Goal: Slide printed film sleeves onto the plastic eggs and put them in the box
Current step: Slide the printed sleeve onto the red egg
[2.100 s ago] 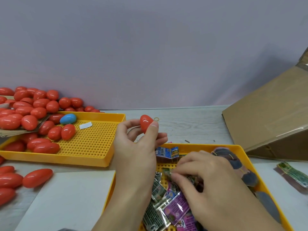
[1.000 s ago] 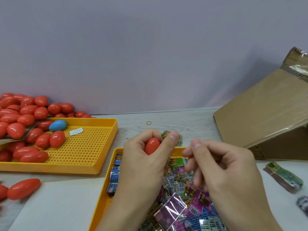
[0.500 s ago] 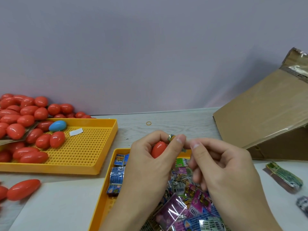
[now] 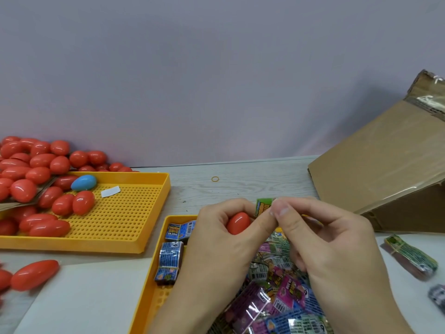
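On the pale table (image 4: 252,186), above the near yellow tray (image 4: 154,273), the left hand (image 4: 216,244) grips a red egg (image 4: 238,222) while the right hand (image 4: 330,239) pinches a green film sleeve (image 4: 263,206) just beside it.

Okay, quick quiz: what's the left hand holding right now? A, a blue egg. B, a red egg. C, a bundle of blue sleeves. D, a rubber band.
B: the left hand has its fingers curled round a red egg, while the right hand pinches a green printed sleeve right beside it, above the yellow tray.
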The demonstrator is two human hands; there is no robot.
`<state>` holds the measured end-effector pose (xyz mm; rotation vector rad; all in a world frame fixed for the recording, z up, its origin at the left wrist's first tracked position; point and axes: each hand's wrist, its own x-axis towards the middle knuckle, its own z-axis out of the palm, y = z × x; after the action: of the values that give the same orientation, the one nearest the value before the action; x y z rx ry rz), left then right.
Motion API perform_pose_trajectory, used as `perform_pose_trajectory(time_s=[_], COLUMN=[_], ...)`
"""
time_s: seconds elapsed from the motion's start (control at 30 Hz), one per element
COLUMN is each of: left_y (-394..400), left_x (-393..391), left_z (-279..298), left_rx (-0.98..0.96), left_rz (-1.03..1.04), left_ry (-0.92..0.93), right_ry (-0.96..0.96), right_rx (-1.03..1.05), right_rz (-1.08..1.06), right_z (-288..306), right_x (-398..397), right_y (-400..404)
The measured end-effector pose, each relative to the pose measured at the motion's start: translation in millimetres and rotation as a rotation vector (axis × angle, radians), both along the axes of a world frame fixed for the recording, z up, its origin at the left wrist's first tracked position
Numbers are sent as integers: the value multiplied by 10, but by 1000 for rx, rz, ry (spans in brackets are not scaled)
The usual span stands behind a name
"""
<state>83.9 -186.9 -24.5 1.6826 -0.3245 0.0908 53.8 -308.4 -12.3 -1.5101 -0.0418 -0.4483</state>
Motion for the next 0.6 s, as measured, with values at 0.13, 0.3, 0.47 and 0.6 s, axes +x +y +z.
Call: perform_pose_trajectory(time_s=[0.13,0.3,0.47,0.6], left_y=[33,47,35,30], left_x=[-21,-3,16,10], left_z=[-12,10,8,-7], left_rx=[-3,-141,-206,-240], left_rz=[-38,-21,7,-50], left_ry=[57,60,92,153], right_ry=[21,124,111,110], right_rx=[117,187,-22,36], right_rz=[-31,-30,41,51], right_z=[-73,-82,-31,-73], right_x=[36,56,9,31], right_y=[-37,-75,-29,-47])
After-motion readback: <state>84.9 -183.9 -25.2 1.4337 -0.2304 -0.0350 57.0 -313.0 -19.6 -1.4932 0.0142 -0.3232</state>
